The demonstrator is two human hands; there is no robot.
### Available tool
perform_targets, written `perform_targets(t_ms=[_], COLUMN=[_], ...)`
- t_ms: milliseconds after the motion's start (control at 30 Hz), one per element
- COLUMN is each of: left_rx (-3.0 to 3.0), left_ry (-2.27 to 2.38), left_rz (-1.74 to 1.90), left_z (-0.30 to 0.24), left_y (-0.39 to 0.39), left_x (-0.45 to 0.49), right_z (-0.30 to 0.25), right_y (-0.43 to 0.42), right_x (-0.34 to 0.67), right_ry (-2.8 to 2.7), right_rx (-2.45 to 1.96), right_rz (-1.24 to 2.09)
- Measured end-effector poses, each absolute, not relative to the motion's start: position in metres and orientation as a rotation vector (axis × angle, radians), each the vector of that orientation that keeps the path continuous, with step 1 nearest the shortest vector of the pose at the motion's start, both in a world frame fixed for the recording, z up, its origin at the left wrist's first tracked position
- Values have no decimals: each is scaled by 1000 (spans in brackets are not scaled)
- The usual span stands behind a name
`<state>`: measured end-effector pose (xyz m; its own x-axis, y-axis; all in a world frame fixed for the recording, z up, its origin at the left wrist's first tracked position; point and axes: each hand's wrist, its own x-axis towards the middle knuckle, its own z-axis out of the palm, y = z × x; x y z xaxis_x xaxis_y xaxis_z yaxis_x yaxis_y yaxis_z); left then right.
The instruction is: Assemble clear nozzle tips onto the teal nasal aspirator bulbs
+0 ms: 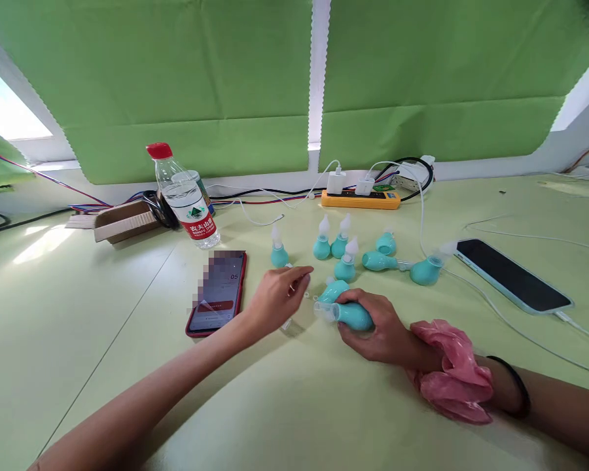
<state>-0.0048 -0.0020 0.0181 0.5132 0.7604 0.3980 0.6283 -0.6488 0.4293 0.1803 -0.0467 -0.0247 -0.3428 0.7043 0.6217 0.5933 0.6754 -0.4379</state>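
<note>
Bulb [357,316]: teal, clear tip [326,311] aimed at the tabletop's [275,418] left edge; it's around the middle, well short of the far edge.
Right hand [385,330]: you've got that bulb grasped between fingers and thumb, with a pink scrunchie [451,376] on your wrist.
Left hand [275,297]: fingers bunched toward the thumb, can't tell if you're pinching anything tbh.
Rings [307,296]: tiny pale bits between your hands.
Spare bulb [334,290]: lying just behind the one you're holding, toward the far edge.
Upright bulbs [345,268]: four with pointed tips, past your hands toward the far edge.
Phones: red-edged phone [218,294] on your left-edge side, teal-cased phone [515,275] over toward the right edge.
Far edge: orange power strip [360,200] in the middle, bottle [191,206] near the left corner.
</note>
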Motion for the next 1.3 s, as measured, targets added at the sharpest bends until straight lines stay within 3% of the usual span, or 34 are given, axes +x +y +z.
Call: perform_targets(t_ms=[267,600,733,833,1033,1133,1300], left_rx=[3191,2681,2358,2565,2877,2820,2737], left_ry=[778,368,568,725,1268,1244,1188], left_rz=[947,656,721,873,476,381,520], left_z=[11,31,46,42,0,-14,-23], left_y=[-45,-54,-52,-50,-67,-66,-38], left_x=[12,7,-2,-15,-30,-23,-2], right_z=[-23,10,10,9,0,-19,-21], right_y=[-67,-85,-82,-74,-42,-31,-37], right_x=[173,178,183,190,217,229,227], right_ry=[-2179,-2253,-2295,-2082,-1941,-1988,-1984], right_rx=[-833,-726,-497,-610,-947,-1134,-1232], right_rz=[200,555,530,441,125,106,173])
